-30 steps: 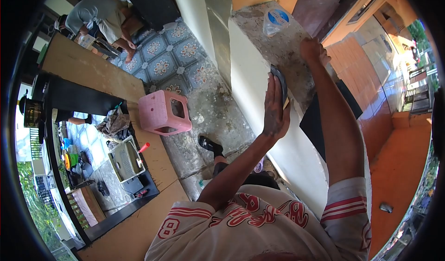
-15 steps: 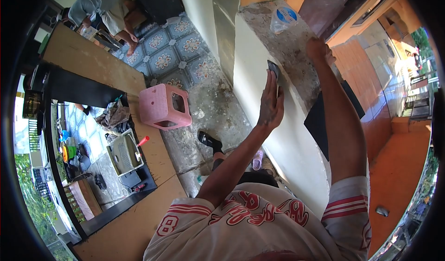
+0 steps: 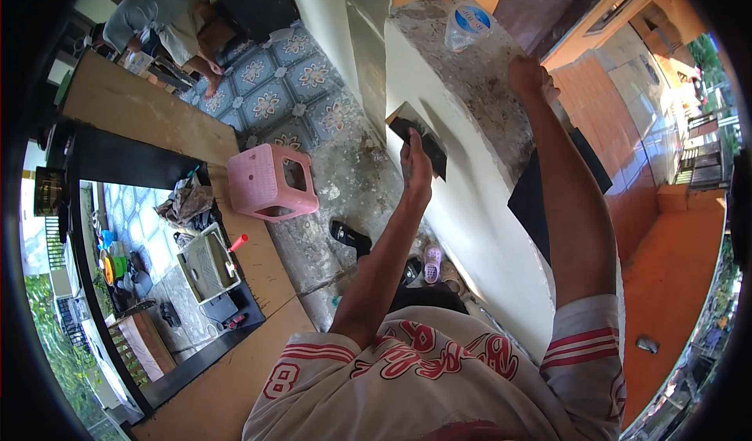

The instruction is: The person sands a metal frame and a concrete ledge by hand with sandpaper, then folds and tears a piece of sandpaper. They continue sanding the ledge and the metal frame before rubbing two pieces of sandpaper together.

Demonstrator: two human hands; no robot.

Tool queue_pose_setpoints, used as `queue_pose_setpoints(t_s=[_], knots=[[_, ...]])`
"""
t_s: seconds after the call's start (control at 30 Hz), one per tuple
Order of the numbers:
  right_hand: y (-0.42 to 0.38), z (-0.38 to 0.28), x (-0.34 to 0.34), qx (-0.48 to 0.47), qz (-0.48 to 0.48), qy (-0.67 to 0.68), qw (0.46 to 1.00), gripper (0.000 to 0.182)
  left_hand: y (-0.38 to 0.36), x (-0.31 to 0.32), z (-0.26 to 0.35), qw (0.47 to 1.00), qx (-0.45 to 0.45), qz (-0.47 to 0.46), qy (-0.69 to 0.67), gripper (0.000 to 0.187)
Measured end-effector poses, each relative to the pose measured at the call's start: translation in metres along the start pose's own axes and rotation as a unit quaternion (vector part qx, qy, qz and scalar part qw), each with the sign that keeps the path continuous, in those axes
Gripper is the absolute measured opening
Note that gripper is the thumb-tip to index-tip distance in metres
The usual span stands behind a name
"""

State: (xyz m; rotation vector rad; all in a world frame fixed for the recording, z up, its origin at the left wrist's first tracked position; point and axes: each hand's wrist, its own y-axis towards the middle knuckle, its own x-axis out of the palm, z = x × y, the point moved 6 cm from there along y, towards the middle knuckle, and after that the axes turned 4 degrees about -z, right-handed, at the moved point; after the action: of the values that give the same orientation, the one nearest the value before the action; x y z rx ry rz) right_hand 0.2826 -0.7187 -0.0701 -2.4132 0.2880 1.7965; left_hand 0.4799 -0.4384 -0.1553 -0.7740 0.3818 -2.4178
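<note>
My left hand (image 3: 417, 165) holds a dark sheet of sandpaper (image 3: 429, 145), with a tan edge showing, beside the white side of a low wall (image 3: 470, 198). The thumb lies over the sheet and the other fingers are mostly hidden. My right hand (image 3: 531, 79) is closed at the far edge of the wall's rough concrete top (image 3: 478, 73); what its curled fingers grip, if anything, is hidden. A clear plastic cup with a blue label (image 3: 468, 24) lies on that top. Under my right forearm is a flat black sheet (image 3: 529, 206).
A pink plastic stool (image 3: 270, 182) stands on the worn concrete floor. Purple clogs (image 3: 432, 262) lie by the wall's foot. A bent-over person (image 3: 157, 26) is at the upper left. A grey paint tray (image 3: 207, 265) with a red-handled roller (image 3: 238, 243) lies beyond the left opening.
My left hand has moved left along the wall and turned, so more of the sandpaper's face shows. My right hand stays at the ledge. The view has shifted slightly.
</note>
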Motion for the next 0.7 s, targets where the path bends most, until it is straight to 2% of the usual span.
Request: queue_pose_setpoints(t_s=[0.07, 0.2, 0.23, 0.3, 0.4, 0.5, 0.57, 0.7], knots=[[-0.041, -0.016, -0.035, 0.026, -0.027, -0.012, 0.999, 0.054, -0.011, -0.012, -0.004, 0.996, 0.017, 0.06, -0.059, 0.064], [0.004, 0.003, 0.009, 0.008, -0.006, -0.001, 1.0, 0.054, -0.005, -0.033, -0.021, 0.992, 0.023, 0.088, -0.086, 0.062], [0.008, 0.004, 0.01, -0.012, 0.029, 0.014, 0.999, 0.052, -0.003, -0.033, -0.02, 0.992, 0.022, 0.089, -0.087, 0.062], [0.014, 0.007, 0.014, -0.034, 0.063, 0.03, 0.997, 0.051, -0.003, -0.04, -0.02, 0.986, 0.001, 0.151, -0.065, 0.057], [0.019, 0.008, 0.016, -0.049, 0.073, 0.03, 0.996, 0.052, -0.004, -0.038, -0.011, 0.986, 0.039, 0.117, -0.113, 0.05], [0.019, 0.008, 0.02, -0.01, -0.004, -0.01, 1.0, 0.055, -0.01, -0.037, -0.002, 0.981, 0.077, 0.094, -0.149, 0.047], [0.002, 0.001, 0.004, 0.004, -0.011, 0.003, 1.0, 0.055, -0.002, -0.045, -0.012, 0.981, 0.082, 0.097, -0.148, 0.043], [0.005, 0.003, 0.005, -0.029, 0.042, 0.043, 0.998, 0.055, 0.001, -0.049, -0.014, 0.981, 0.079, 0.097, -0.145, 0.042]])
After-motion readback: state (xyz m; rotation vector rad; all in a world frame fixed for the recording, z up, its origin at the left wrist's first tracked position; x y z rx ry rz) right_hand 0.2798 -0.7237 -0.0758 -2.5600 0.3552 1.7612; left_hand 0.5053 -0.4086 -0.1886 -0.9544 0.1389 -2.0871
